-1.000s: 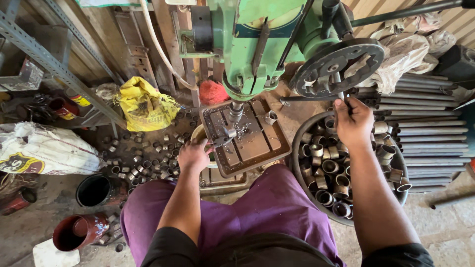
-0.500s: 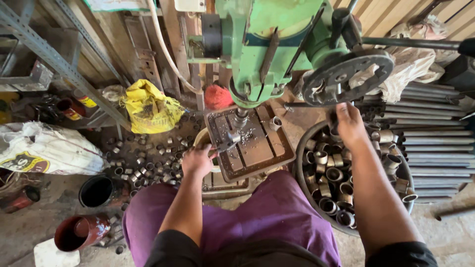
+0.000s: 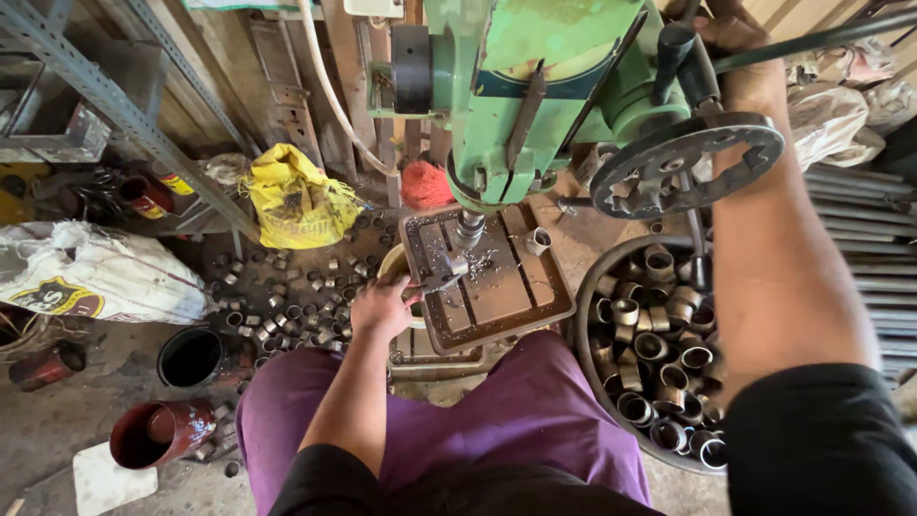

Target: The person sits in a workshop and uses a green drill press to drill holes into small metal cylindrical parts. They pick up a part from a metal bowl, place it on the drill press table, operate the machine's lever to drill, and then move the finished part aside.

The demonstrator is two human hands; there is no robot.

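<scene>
I sit in front of a green drill press (image 3: 535, 86). My left hand (image 3: 382, 306) rests at the left edge of its slotted metal table (image 3: 506, 296) and pinches a small metal piece (image 3: 441, 282) lying under the drill chuck (image 3: 468, 229). My right hand (image 3: 740, 67) is raised high and closed around a black feed lever handle (image 3: 673, 48) above the round hand wheel (image 3: 688, 167). A short metal ring (image 3: 538, 241) lies loose on the table's far right corner.
A round tub (image 3: 587, 315) full of short metal rings stands on my right, with long rods (image 3: 860, 229) behind it. Several rings litter the floor (image 3: 287, 296) on my left, near a yellow bag (image 3: 296, 201), a white sack (image 3: 95, 272) and dark cans (image 3: 191, 358).
My right hand has risen from over the tub of rings to the feed lever of the drill press. My left hand has stayed at the table's edge.
</scene>
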